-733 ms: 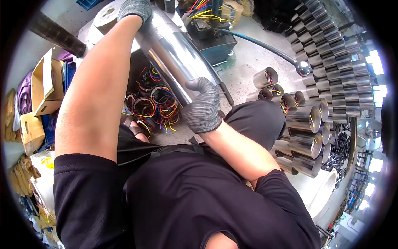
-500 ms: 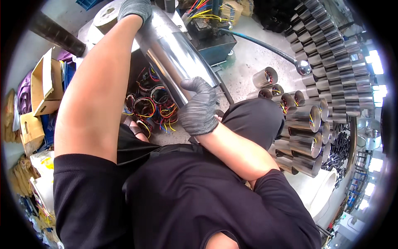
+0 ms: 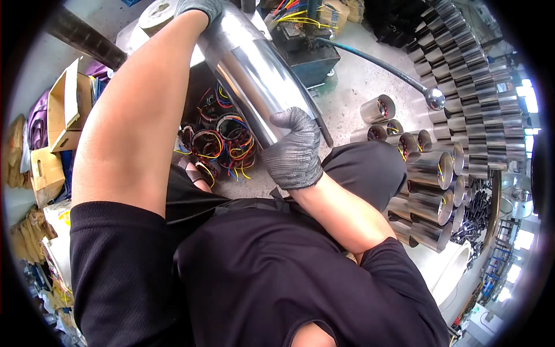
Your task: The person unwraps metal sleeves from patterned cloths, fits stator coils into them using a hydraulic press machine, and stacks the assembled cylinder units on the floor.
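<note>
Little has shifted since the earlier frames: the right hand (image 3: 296, 151) has slid only slightly along the polished steel tube (image 3: 248, 69), and the left hand (image 3: 199, 8) stays at the tube's far end. Both hands wear grey knit gloves. The right hand's fingers curl closed around the tube's near end; the left hand's grip at the top edge is mostly cut off, so how it closes cannot be told. Beneath the tube lie wound coils with coloured wires (image 3: 222, 141) on the concrete floor. Rows of short steel cylinders (image 3: 430, 168) crowd the right side, cardboard boxes (image 3: 63, 107) the left. The tube slants from upper left, far, down to centre, near the person's lap.
</note>
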Motion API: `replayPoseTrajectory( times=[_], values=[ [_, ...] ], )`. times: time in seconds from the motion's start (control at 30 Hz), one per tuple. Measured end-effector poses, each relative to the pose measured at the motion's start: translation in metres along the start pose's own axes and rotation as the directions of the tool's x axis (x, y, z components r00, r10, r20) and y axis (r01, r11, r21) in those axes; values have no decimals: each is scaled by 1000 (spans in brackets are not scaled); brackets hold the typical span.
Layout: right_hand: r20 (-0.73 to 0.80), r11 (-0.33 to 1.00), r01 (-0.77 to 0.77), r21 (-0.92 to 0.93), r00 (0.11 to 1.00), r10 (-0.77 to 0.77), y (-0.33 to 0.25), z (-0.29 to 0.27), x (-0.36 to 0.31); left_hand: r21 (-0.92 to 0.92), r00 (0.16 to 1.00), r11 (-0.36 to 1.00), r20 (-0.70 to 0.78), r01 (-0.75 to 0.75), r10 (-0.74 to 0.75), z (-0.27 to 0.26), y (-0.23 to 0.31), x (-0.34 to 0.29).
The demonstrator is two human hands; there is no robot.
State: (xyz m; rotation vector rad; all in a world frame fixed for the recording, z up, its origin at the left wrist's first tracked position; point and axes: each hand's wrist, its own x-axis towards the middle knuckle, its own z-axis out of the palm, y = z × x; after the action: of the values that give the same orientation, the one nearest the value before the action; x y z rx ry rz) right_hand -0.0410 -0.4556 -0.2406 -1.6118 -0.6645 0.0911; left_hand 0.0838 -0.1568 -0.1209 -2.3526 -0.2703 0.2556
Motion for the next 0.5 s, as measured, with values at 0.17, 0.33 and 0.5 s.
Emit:
replayPoseTrajectory(
  times=[0.17,0.33,0.5],
  values=[
    [25,841,-335,425,933,359,5,24,-4,-322,960,906,38,275,-277,11,-4,16],
    [-138,951,-273,-144,957,254,-41,27,0,-433,934,863,-115,258,-337,32,8,26],
    [134,789,-415,454,907,400,20,14,-6,-373,916,868,-96,329,-389,52,-14,21]
  ],
)
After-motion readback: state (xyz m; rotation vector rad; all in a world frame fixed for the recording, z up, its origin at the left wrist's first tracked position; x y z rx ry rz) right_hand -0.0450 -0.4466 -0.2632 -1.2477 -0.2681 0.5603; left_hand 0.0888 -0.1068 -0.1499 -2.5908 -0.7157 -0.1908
